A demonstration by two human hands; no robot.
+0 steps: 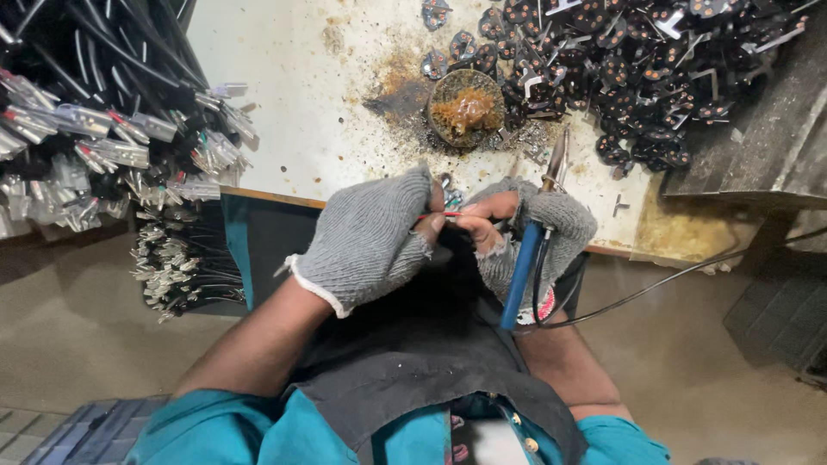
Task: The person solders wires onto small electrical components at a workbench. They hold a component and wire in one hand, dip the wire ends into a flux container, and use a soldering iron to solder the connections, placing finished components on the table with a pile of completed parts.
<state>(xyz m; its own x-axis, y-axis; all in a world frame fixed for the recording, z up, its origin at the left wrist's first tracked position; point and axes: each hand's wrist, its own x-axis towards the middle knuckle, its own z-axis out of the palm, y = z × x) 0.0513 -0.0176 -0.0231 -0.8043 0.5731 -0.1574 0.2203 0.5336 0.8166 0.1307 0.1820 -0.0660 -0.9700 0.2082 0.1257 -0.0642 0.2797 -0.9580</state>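
My left hand [370, 237] wears a grey fingerless knit glove and pinches a thin red wire [444, 215] at its fingertips. My right hand [525, 232], gloved the same way, meets it and also grips a soldering iron with a blue handle [519, 275]; the iron's metal tip [556, 159] points up toward the table. Both hands hover over my lap at the table's near edge. What sits between the fingertips is too small to make out.
A stained white table [301, 103] carries a round tin of amber flux [466, 108] and a heap of small dark round parts [637, 77] at the right. Bundles of black cables with metal connectors [103, 146] hang at the left. The iron's black cord [655, 284] trails right.
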